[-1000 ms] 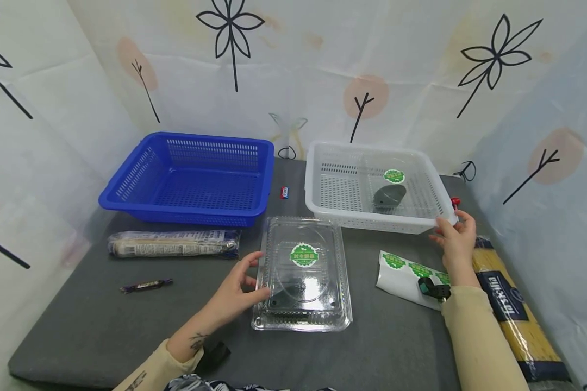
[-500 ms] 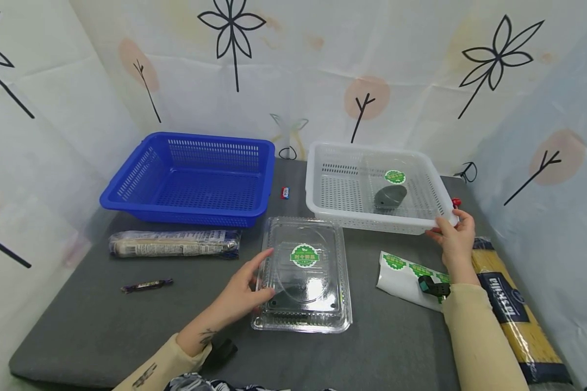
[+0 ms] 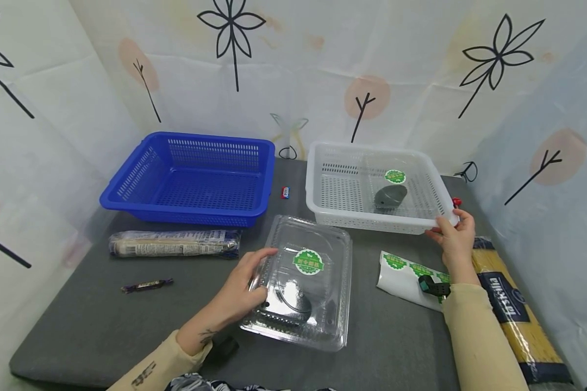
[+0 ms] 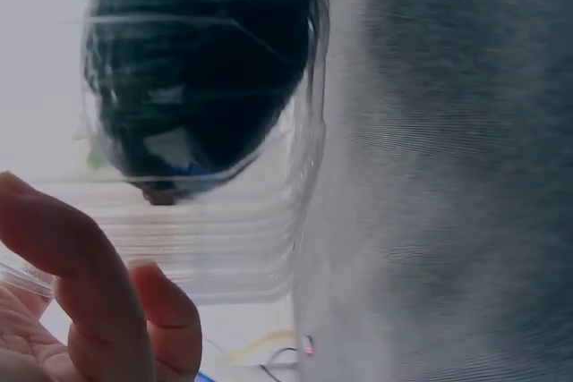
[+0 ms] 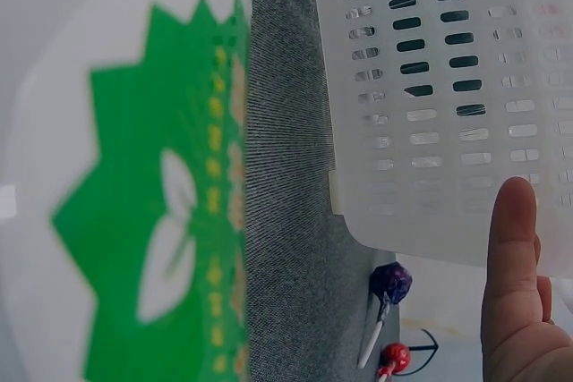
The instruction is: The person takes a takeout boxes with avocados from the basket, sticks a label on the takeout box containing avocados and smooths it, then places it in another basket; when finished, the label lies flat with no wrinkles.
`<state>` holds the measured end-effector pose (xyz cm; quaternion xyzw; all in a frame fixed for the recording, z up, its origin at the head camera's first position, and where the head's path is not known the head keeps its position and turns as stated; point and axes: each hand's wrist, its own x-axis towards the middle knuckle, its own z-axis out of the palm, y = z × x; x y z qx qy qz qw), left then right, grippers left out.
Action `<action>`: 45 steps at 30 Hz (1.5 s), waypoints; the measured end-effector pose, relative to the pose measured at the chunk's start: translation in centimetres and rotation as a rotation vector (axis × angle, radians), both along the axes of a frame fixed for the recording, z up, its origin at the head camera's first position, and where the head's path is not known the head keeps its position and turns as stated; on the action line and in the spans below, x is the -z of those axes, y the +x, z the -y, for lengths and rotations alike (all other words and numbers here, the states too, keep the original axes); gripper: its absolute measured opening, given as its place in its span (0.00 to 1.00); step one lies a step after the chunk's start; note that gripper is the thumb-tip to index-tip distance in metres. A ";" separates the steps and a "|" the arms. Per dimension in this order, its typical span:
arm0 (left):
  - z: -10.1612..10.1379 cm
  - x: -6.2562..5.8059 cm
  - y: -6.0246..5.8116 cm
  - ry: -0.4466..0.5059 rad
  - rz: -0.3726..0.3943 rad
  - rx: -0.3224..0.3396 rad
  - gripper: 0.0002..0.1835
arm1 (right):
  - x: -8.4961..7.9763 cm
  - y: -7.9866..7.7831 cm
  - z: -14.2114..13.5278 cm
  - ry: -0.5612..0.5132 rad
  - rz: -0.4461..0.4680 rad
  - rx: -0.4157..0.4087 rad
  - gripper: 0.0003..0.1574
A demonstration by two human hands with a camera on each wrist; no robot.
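My left hand grips the left edge of a clear plastic clamshell box with a green round sticker, and the box is tilted. A dark rounded item shows through its clear plastic in the left wrist view; its kind is unclear. My right hand holds the front right corner of a white plastic basket. In the right wrist view one finger lies along its slotted wall. Inside the basket is another clear box with a green sticker, holding a dark rounded item.
A blue basket stands back left. Before it lie a long wrapped packet and a small wrapped stick. A sticker sheet and a pasta packet lie right. Purple and red lollipops sit by the white basket.
My left hand has closed on the clear box's left edge. The box has tilted and turned, its front edge moving nearer to me. My right hand stays at the white basket's corner.
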<state>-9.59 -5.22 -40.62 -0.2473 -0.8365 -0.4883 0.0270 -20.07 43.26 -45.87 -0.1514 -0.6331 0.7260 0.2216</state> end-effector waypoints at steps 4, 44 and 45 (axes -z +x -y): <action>-0.1 -1.4 0.1 0.004 -0.021 0.070 0.40 | -0.1 0.1 -0.1 0.006 0.008 0.003 0.48; -8.6 -10.1 -17.5 0.088 -0.012 -0.087 0.33 | 0.0 0.0 0.1 -0.028 -0.002 -0.014 0.50; -8.8 -9.9 -17.9 0.083 -0.009 -0.087 0.32 | 0.0 0.0 0.1 -0.030 -0.005 -0.014 0.50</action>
